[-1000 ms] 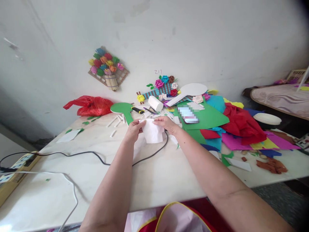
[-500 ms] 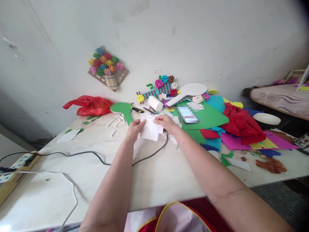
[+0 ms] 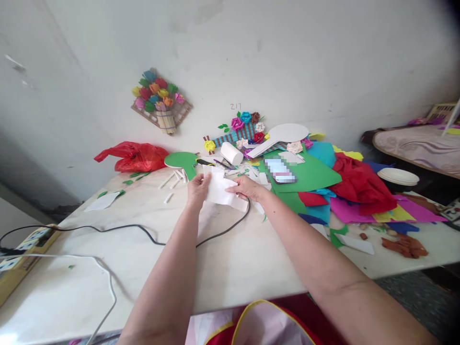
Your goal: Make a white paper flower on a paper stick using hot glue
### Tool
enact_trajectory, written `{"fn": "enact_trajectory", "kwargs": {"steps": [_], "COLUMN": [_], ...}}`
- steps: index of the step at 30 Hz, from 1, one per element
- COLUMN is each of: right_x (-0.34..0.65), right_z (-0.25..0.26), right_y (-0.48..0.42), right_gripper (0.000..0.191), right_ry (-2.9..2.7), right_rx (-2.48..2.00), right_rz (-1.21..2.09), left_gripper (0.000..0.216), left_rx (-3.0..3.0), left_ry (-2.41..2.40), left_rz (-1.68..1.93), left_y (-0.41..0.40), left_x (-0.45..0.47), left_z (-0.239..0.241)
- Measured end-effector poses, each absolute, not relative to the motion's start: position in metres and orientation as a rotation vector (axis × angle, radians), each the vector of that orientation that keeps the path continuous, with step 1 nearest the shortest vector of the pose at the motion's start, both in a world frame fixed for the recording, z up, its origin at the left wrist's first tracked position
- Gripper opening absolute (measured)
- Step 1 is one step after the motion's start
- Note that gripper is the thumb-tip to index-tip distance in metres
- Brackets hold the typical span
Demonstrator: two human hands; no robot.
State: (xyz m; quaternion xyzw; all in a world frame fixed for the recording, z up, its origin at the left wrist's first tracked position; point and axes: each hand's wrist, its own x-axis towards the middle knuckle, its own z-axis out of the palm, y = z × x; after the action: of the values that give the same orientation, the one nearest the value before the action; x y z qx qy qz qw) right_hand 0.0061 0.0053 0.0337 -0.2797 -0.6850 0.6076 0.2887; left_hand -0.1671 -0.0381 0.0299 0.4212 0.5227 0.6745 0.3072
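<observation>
My left hand (image 3: 197, 190) pinches the left edge of a white sheet of paper (image 3: 219, 189). On the sheet's right side my right hand (image 3: 247, 187) grips it between thumb and fingers. The paper is held just above the pale marble-like table (image 3: 230, 263), its lower right corner slanting down. Beyond it lie a green paddle-shaped cutout (image 3: 180, 160), a black and yellow cutter (image 3: 204, 163) and a white roll (image 3: 232, 154). Small white paper scraps (image 3: 247, 171) lie past my right hand.
A black cable (image 3: 219, 235) passes beneath my arms. On the right are green sheets (image 3: 316, 176), a phone (image 3: 280, 170) and red crepe paper (image 3: 359, 184). A red plastic bag (image 3: 138, 157) sits back left. A power strip (image 3: 32, 249) lies along the left edge.
My left hand has shifted slightly left. My right hand has moved a little down on the paper. The sheet now looks wider and tilted, its right corner lower.
</observation>
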Motion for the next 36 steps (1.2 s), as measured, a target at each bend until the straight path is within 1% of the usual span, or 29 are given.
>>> {"fn": "enact_trajectory", "kwargs": {"steps": [5, 10, 12, 14, 17, 20, 23, 27, 32, 34, 36], "right_x": [0.007, 0.006, 0.007, 0.010, 0.015, 0.019, 0.020, 0.015, 0.007, 0.005, 0.003], "right_z": [0.030, 0.030, 0.034, 0.037, 0.037, 0.030, 0.023, 0.020, 0.017, 0.014, 0.011], "right_y": [0.008, 0.008, 0.007, 0.009, 0.018, 0.030, 0.036, 0.029, 0.016, 0.013, 0.012], "right_gripper": [0.029, 0.030, 0.031, 0.033, 0.033, 0.025, 0.022, 0.023, 0.033, 0.033, 0.030], "right_ry": [-1.836, -1.826, -1.785, -1.703, -1.505, -1.424, -1.591, -1.932, -2.381, -2.456, -2.468], "right_rx": [-0.688, -0.711, -0.718, -0.718, -0.757, -0.904, -1.093, -1.291, -1.262, -1.255, -1.238], "right_rz": [1.640, 1.643, 1.632, 1.568, 1.357, 1.129, 0.841, 0.422, 0.007, -0.110, -0.174], "left_gripper": [0.039, 0.037, 0.038, 0.037, 0.033, 0.024, 0.022, 0.027, 0.032, 0.033, 0.033], "left_rx": [1.107, 1.075, 1.031, 0.952, 0.827, 0.691, 0.602, 0.599, 0.619, 0.625, 0.629], "left_ry": [1.330, 1.186, 1.151, 1.087, 0.898, 0.744, 0.686, 0.666, 0.642, 0.632, 0.622], "left_rz": [1.764, 1.560, 1.574, 1.661, 1.763, 1.841, 1.897, 1.922, 1.948, 1.959, 1.961], "left_y": [-0.041, -0.049, -0.050, -0.051, -0.052, -0.052, -0.053, -0.054, -0.054, -0.053, -0.053], "left_x": [-0.169, -0.169, -0.171, -0.176, -0.187, -0.197, -0.202, -0.203, -0.205, -0.206, -0.207], "left_z": [0.030, 0.032, 0.033, 0.034, 0.038, 0.039, 0.039, 0.038, 0.035, 0.034, 0.033]}}
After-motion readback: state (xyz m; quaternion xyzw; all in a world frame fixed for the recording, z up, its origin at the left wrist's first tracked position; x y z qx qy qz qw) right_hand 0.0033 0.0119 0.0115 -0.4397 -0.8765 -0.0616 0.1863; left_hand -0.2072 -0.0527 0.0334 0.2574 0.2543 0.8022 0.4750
